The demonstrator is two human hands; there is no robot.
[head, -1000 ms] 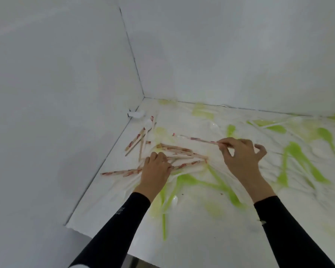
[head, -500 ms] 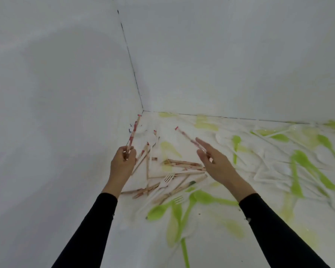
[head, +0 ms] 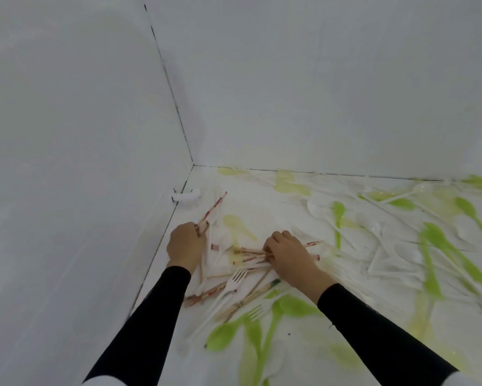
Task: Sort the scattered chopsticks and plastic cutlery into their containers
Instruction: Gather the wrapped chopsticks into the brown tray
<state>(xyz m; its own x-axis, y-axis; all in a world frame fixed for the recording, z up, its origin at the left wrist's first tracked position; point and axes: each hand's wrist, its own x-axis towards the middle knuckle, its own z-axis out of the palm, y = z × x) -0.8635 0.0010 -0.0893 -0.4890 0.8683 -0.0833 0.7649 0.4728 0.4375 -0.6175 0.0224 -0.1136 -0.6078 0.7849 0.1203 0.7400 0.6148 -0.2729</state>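
Note:
Wooden chopsticks with red-printed wrappers lie scattered near the left corner of a white table (head: 303, 358). My left hand (head: 185, 243) grips a chopstick (head: 213, 208) that sticks up and away toward the corner. My right hand (head: 285, 253) is curled over a bundle of chopsticks (head: 248, 254) lying flat, its fingers closed round them. More chopsticks (head: 245, 300) lie nearer to me, crossed by white plastic forks (head: 234, 280). Green spoons (head: 292, 306) and white spoons (head: 316, 207) are strewn across the rest of the surface. No container shows.
White walls close the table at the left and the back, meeting in a corner (head: 192, 165). A small white object (head: 185, 195) sits against the left wall near that corner. Green and white cutlery (head: 434, 246) covers the right side.
My right hand has dropped from mid-air onto the chopstick bundle and closed over it. My left hand has come down toward the table, still holding its chopstick.

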